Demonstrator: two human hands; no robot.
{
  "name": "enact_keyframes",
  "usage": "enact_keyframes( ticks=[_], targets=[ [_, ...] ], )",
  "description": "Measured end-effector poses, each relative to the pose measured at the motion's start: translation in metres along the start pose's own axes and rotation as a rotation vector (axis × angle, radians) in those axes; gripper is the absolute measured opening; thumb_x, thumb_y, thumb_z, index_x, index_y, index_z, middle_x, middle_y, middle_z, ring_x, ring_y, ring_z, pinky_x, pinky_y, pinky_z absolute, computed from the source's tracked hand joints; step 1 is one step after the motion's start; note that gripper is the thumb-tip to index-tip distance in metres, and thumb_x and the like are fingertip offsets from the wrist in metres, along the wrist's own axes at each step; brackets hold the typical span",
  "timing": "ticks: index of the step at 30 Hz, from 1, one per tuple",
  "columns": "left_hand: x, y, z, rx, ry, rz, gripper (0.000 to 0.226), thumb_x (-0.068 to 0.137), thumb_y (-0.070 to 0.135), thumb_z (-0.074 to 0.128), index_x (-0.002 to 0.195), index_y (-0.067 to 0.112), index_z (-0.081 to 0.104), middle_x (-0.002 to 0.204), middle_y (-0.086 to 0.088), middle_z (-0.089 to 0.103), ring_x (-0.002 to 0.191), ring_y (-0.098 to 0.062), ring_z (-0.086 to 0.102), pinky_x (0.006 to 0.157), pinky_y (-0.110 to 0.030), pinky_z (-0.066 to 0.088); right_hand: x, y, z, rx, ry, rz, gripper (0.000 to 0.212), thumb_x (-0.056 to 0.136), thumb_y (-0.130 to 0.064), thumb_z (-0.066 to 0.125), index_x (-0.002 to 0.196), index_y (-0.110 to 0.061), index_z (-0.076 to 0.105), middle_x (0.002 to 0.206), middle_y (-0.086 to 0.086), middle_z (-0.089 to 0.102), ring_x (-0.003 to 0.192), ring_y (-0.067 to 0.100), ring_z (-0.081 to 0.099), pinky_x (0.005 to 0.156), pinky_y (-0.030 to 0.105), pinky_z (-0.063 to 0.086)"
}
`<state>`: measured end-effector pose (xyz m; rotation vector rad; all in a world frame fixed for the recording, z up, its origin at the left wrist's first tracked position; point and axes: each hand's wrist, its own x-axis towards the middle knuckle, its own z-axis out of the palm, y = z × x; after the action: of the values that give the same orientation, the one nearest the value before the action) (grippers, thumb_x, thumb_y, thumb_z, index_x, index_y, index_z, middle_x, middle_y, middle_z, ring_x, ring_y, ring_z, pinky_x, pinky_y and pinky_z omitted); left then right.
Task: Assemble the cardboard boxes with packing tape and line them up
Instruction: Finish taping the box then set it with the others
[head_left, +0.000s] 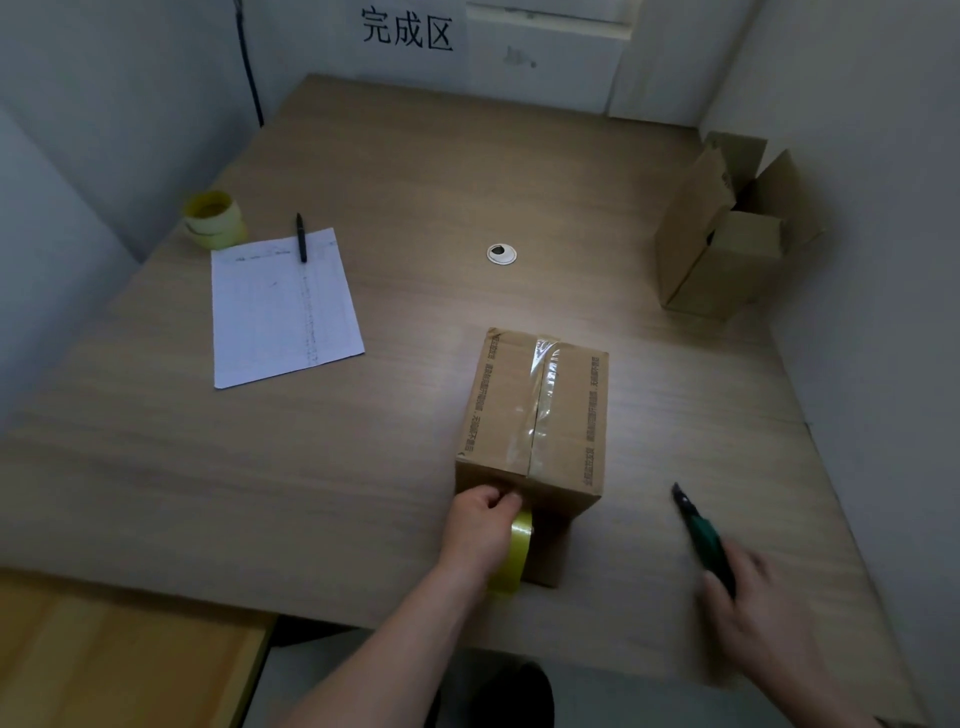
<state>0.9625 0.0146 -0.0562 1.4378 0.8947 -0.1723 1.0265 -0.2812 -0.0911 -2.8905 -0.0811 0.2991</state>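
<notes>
Gripping a roll of yellow packing tape (517, 556), the left hand (480, 525) works at the near face of the sealed cardboard box (535, 415). The fingers (501, 496) are curled round the roll and touch the box's near top edge, where the clear tape strip (540, 400) along the top seam ends. The roll hangs edge-on just beside the box's near face.

To the right, well apart from the box, the right hand (753, 597) holds a green-handled utility knife (701, 535). The fingers are wrapped round the handle; motion blur hides their exact placement. The knife tip points away from the person, over the counter (363, 467).

The box stands near the middle of the counter, closer to the near edge. A printed sheet of paper (283, 309) lies to the left, with a black pen (301, 236) across its far edge. Spare tape rolls (214, 218) are stacked just beyond the sheet. A round cable grommet (501, 254) sits behind the box. An open cardboard box (727, 234) stands at the far right, against the wall. A sign (408, 31) with three characters hangs on the far wall.
</notes>
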Motion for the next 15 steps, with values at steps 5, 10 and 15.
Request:
enact_keyframes(
  ticks=[5,10,15],
  targets=[
    [-0.004,0.006,0.001,0.032,0.015,0.014,0.019,0.096,0.023,0.058,0.086,0.012,0.070,0.090,-0.009,0.069,0.089,-0.024,0.063,0.077,-0.034,0.048,0.013,-0.126,-0.042,0.305,0.212,-0.384,0.056,0.087,-0.043,0.067,0.136,-0.016,0.057,0.141,0.010,0.050,0.129,0.027,0.046,0.106,0.047,0.040],
    [-0.002,0.007,0.001,0.071,0.006,0.035,0.021,0.097,0.019,0.055,0.081,0.017,0.068,0.089,-0.007,0.070,0.088,-0.023,0.063,0.083,-0.039,0.051,0.024,-0.194,-0.033,0.067,0.100,-0.764,0.055,0.075,-0.055,0.070,0.122,-0.028,0.063,0.135,0.002,0.054,0.128,0.024,0.047,0.107,0.047,0.037],
    [0.003,0.005,0.001,0.116,0.026,0.068,0.020,0.093,0.015,0.058,0.081,0.006,0.071,0.083,-0.014,0.070,0.077,-0.026,0.061,0.075,-0.041,0.051,0.037,-0.187,-0.013,-0.017,0.244,-0.832,0.049,0.073,-0.054,0.066,0.113,-0.025,0.065,0.125,0.004,0.060,0.114,0.027,0.056,0.094,0.041,0.040]
  ],
)
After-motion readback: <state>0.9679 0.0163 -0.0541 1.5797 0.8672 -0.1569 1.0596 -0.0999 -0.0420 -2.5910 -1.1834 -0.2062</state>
